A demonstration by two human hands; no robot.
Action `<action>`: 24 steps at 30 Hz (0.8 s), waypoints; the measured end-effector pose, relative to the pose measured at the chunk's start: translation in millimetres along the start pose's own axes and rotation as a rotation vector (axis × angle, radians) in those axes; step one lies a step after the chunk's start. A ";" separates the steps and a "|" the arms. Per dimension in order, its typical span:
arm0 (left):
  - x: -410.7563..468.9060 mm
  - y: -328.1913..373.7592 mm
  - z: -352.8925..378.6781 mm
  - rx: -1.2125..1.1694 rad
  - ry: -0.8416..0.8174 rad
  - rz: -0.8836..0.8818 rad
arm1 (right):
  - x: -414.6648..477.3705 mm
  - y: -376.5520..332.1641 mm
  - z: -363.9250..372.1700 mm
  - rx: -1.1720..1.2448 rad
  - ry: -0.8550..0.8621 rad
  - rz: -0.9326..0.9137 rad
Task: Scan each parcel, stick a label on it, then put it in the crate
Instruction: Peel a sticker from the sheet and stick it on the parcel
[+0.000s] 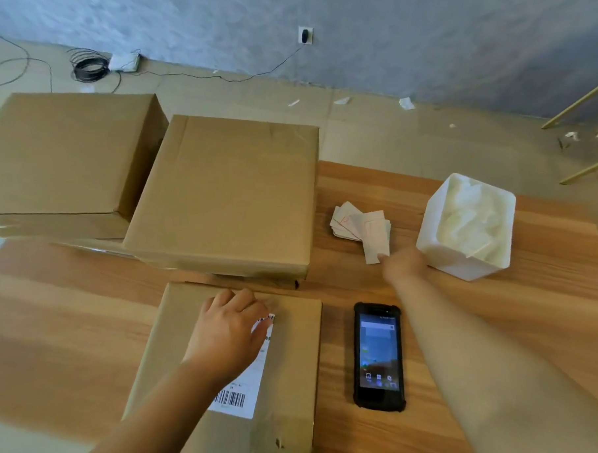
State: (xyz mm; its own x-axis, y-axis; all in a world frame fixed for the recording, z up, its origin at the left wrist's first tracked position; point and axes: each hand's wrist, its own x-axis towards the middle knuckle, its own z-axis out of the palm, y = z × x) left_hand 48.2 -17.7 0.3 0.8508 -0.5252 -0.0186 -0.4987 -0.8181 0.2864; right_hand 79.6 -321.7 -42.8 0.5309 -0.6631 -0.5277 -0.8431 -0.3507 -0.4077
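Wooden table (72, 322): left hand (227, 332) lies flat, holding nothing, on the near parcel (290, 363); right hand (400, 264), nearer, fingertip on the labels (362, 225) lying beyond the scanner (378, 356); grip unclear.

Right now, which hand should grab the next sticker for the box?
The right hand. Its fingertips already touch the pile of labels beside the white bin. The left hand lies flat on the near parcel, over its barcode sheet, likely holding it steady.

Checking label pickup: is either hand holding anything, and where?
Nothing lifted. Right hand touches the label slip's near end; left hand rests flat on the parcel.
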 end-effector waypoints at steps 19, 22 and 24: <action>-41.4 -11.4 -33.5 -0.508 -0.079 -0.047 | -179.6 14.3 -21.2 0.927 -0.043 -0.332; -51.4 -11.8 -56.4 -0.720 -0.104 -0.158 | -214.3 14.7 -15.7 0.770 -0.176 -0.387; -56.0 -14.8 -68.8 -0.858 -0.104 -0.214 | -232.4 13.2 -9.2 0.624 -0.267 -0.440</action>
State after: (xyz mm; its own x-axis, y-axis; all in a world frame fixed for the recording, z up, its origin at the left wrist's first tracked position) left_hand 19.3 40.0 63.0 0.8713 -0.4342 -0.2288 0.0005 -0.4653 0.8851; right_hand -55.8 -178.3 81.3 0.8721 -0.3420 -0.3500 -0.3911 -0.0570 -0.9186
